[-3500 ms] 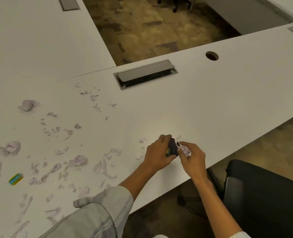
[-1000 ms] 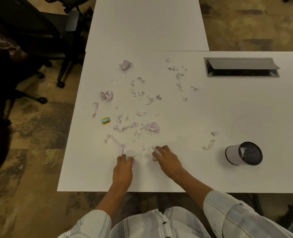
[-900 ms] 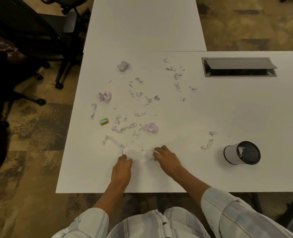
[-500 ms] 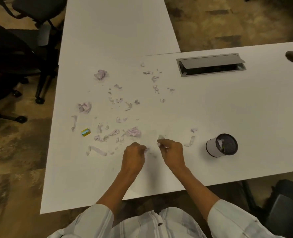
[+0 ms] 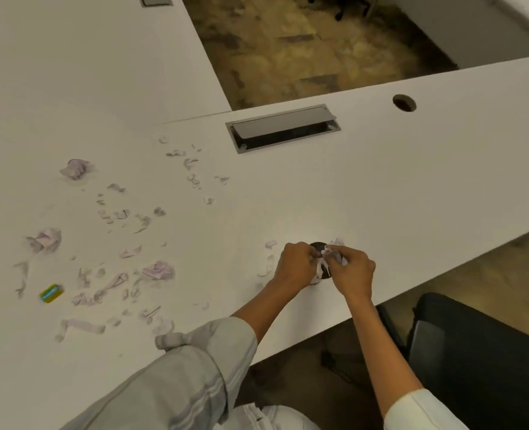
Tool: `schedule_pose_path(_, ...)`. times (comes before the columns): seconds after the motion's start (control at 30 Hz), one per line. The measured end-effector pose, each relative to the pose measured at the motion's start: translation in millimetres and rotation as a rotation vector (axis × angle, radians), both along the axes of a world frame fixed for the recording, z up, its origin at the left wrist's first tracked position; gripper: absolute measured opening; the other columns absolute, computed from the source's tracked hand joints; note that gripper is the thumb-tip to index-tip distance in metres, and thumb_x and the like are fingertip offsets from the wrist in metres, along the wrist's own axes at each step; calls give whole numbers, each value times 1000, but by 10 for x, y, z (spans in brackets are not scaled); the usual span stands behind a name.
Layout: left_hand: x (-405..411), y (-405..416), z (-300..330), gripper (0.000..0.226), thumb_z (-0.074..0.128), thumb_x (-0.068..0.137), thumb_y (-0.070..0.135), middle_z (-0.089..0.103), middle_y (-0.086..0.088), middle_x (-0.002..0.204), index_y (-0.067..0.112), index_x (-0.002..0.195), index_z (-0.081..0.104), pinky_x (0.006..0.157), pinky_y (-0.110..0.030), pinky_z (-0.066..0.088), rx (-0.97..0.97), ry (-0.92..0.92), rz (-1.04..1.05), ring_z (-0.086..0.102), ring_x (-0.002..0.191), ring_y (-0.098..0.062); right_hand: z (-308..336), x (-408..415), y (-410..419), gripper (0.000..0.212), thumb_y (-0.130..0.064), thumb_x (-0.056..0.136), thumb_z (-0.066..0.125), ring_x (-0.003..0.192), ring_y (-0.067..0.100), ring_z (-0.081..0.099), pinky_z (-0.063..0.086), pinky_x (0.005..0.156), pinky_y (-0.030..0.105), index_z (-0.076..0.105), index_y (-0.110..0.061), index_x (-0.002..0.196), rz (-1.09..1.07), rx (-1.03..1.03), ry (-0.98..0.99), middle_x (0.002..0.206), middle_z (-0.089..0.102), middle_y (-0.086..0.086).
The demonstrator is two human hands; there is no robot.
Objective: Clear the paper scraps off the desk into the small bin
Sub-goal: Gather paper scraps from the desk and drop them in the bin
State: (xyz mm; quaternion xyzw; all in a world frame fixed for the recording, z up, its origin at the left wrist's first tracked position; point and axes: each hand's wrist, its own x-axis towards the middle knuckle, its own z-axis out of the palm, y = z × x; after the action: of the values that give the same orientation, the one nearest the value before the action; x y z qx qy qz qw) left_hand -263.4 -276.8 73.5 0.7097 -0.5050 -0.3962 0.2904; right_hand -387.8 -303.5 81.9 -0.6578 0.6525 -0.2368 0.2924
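My rolled grey sleeve [image 5: 195,364] lies across the near desk edge. Both hands are over the small bin [image 5: 320,264], a little round cup with a dark opening, mostly hidden between them, standing close to the front edge of the desk [image 5: 412,187]. Right hand [image 5: 351,273] has its fingers curled round a crumpled white wad of paper [image 5: 334,254] right at the bin's mouth. Left hand [image 5: 294,268] is curled in beside it; can't tell whether it's pinching paper or the bin rim. Two small scraps [image 5: 268,259] lie just left of that hand. Further left: torn strips, flakes and a few crumpled balls of pale lilac paper [image 5: 159,270], spread widely. A small yellow-green eraser [image 5: 51,293] sits among them. Desk is matte white, L-shaped. Beyond: grey metal cable tray [image 5: 283,128] with its flap up, round cable hole [image 5: 404,103]. Black chair [image 5: 486,361] on the right, mottled brown carpet [image 5: 303,48] behind.
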Motion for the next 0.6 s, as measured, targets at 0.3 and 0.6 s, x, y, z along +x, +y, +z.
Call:
schedule_pose_path(0.3, 50, -127, -32, 55, 77, 76, 15, 68, -15, 112, 7, 126, 54, 82, -32, 57, 20, 37, -134, 68, 92, -28, -136, -149, -116, 25, -27, 86, 70, 81, 13, 66, 36, 63, -2, 71, -14, 108, 70, 144, 35, 97, 75, 4)
schedule_pose_path(0.6, 209, -153, 150, 82, 74, 72, 0, 54, -14, 128, 18, 140, 33, 79, -30, 58, 129, 181, -218, 64, 106, -26, -51, -176, -168, 47, -17, 80, 77, 94, 23, 71, 56, 82, 28, 61, -13, 124, 127, 246, 4, 113, 70, 13)
